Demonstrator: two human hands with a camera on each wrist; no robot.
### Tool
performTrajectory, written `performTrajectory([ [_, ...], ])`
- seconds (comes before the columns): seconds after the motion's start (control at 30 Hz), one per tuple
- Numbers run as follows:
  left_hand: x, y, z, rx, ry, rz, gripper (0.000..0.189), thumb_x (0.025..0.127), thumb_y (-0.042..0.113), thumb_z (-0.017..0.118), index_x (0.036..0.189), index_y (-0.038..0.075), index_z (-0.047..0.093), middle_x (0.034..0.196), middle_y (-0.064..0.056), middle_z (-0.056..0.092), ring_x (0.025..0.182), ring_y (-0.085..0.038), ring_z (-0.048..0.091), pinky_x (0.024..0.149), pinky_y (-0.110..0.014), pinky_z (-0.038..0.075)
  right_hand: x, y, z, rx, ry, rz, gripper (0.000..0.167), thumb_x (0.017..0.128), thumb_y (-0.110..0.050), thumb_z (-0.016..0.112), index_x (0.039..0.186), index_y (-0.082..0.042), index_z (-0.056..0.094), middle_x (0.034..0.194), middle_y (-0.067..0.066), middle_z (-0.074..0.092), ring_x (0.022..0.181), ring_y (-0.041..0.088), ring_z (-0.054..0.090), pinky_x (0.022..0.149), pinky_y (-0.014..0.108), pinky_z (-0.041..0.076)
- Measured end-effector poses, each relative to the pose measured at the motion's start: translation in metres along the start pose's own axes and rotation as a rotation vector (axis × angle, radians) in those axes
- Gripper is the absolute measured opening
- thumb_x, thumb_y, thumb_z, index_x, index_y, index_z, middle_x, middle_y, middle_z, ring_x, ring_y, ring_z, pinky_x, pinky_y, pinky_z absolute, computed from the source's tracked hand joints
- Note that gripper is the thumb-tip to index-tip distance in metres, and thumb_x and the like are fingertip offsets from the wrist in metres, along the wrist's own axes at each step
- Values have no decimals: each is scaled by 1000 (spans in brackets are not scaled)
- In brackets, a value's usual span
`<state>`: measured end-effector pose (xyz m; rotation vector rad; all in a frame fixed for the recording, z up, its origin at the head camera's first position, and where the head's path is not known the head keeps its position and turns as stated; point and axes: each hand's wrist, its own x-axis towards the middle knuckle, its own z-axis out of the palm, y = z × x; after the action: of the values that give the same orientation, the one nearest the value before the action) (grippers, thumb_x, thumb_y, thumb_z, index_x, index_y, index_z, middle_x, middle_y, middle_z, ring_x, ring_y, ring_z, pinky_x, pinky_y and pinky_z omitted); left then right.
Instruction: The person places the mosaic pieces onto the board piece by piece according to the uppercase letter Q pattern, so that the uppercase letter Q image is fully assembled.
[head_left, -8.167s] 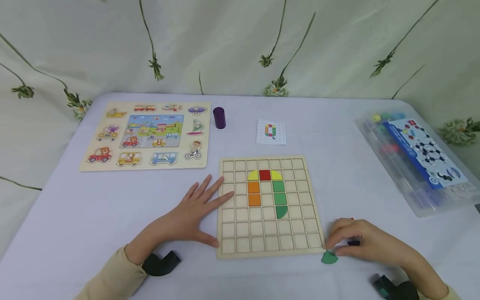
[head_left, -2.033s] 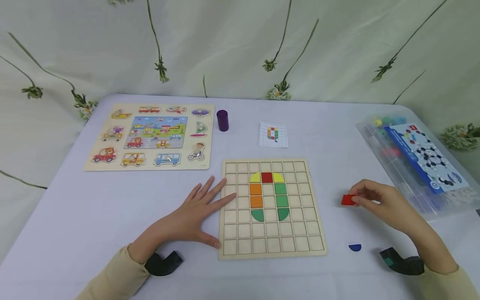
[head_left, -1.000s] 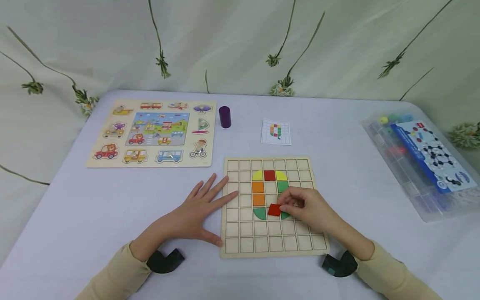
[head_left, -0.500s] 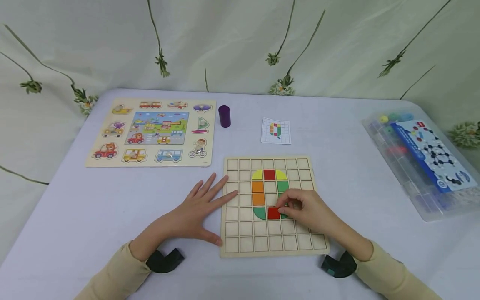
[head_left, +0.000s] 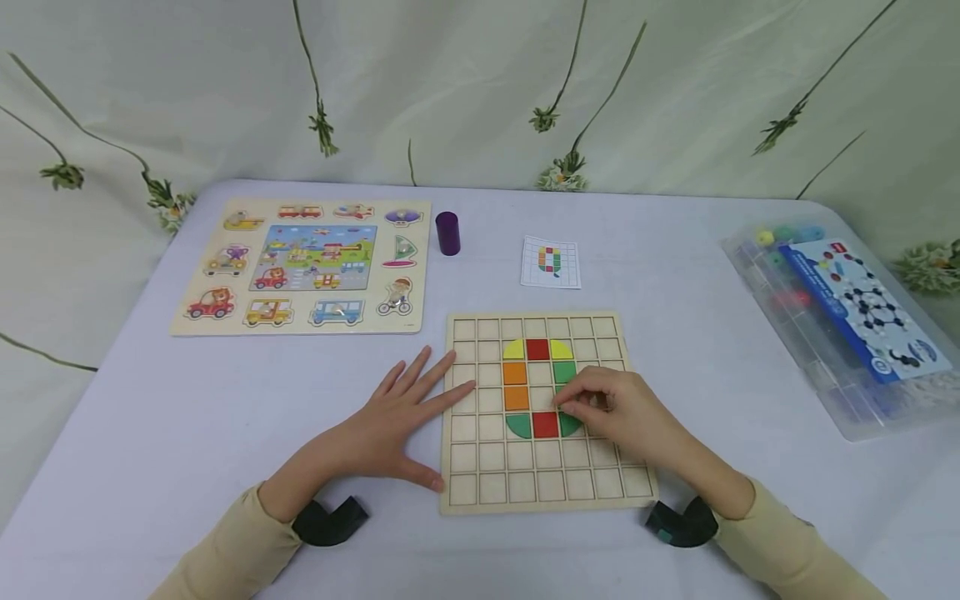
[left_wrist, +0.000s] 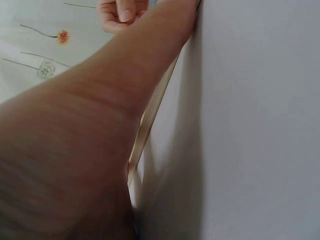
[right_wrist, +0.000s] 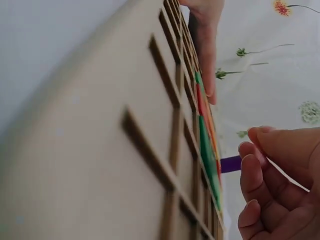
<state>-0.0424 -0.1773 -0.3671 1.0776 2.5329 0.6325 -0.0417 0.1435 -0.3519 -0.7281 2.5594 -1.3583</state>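
Note:
A square wooden grid board (head_left: pixel 491 487) lies on the table. In its cells sit yellow quarter-round tiles, orange (head_left: pixel 515 398) and green (head_left: pixel 564 372) square tiles, green quarter-round tiles (head_left: pixel 518 427) and two red square tiles. The lower red tile (head_left: pixel 545 425) lies flat in its cell between two green quarter-rounds. My right hand (head_left: pixel 618 408) hovers just above that corner, fingers loosely bent, thumb and forefinger tips close together; the right wrist view shows nothing between these fingertips (right_wrist: pixel 257 135). With fingers spread straight, my left hand (head_left: pixel 397 421) rests against the board's left edge.
A pattern card (head_left: pixel 551 279) lies behind the board, beside a purple cylinder (head_left: pixel 447 233). At the back left is a wooden picture puzzle (head_left: pixel 300 321). A clear plastic case (head_left: pixel 832 400) with a molecule-printed sheet (head_left: pixel 870 308) stands at the right.
A green quarter-round was placed at lower left. My right hand then carried the lower red tile from the right into its cell, let it go and rose slightly. My left hand stayed put.

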Motion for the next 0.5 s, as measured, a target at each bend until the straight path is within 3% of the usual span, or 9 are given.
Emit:
performTrajectory([
  [0.17,4,0,2,-9,-1,14,110,64,64,73,150,19,21,156,-9,-5,137,-32,-15,105,-55,-6,-9,-4,-31,-17,77,-34,15,83,1,68,95,-8,71,87,-6,64,71,12,49,59,24,41],
  [0.33,5,-1,3,-1,2,-1,110,63,66,72,150,21,23,156,-8,-4,138,-32,-15,105,-55,-5,-32,-4,-68,-64,157,-91,22,82,9,65,98,-7,70,87,1,66,70,10,48,59,23,40],
  [0.5,3,-2,3,7,-3,-24,112,61,67,72,150,22,22,156,-7,-5,138,-30,-16,105,-54,-6,-68,5,-93,-110,142,5,24,84,8,63,101,-9,68,89,1,66,71,9,47,58,23,39],
])
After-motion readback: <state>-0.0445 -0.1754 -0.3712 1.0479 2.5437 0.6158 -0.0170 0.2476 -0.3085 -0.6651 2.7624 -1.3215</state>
